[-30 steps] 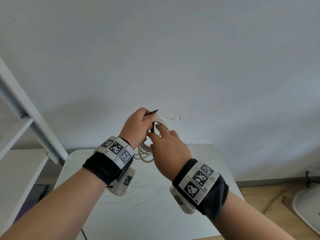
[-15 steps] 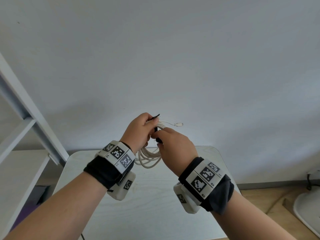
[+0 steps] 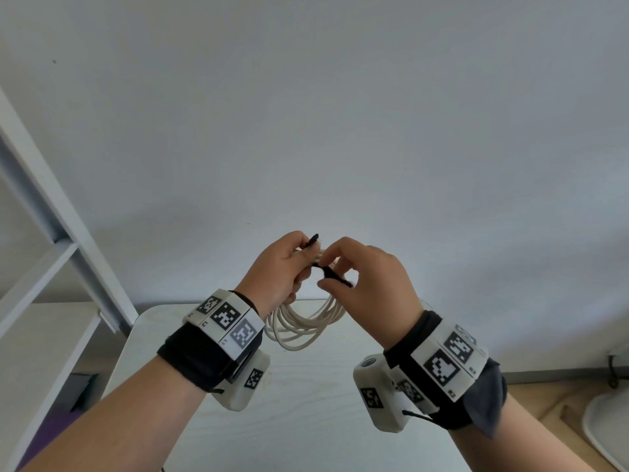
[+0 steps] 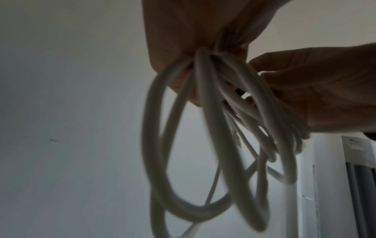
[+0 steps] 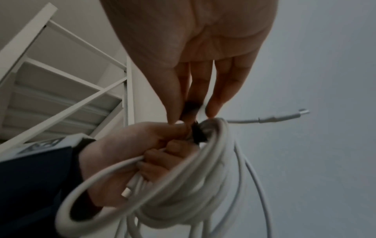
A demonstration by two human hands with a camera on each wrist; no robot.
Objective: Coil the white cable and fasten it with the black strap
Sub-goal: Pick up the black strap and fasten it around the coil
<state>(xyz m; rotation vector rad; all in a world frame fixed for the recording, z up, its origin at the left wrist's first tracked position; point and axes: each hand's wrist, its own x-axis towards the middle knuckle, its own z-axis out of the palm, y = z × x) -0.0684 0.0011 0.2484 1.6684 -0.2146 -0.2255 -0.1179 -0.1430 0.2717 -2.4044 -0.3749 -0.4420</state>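
The left hand [image 3: 277, 270] is gripping the coiled white round cable [image 3: 303, 327] up above the pale table [image 3: 306, 420]. The right hand [image 3: 371, 284] is pinching the thin black strap [image 3: 332, 274] beside it.

Two hands meet above a table [image 3: 306, 420], the left hand [image 3: 279, 270] just left of the right hand [image 3: 371, 277]. A cable [image 3: 303, 327] coil hangs below and between them. A strap [image 3: 332, 274] sits between their fingertips, seemingly around the coil's top; shelving [image 3: 64, 240] stands far left.
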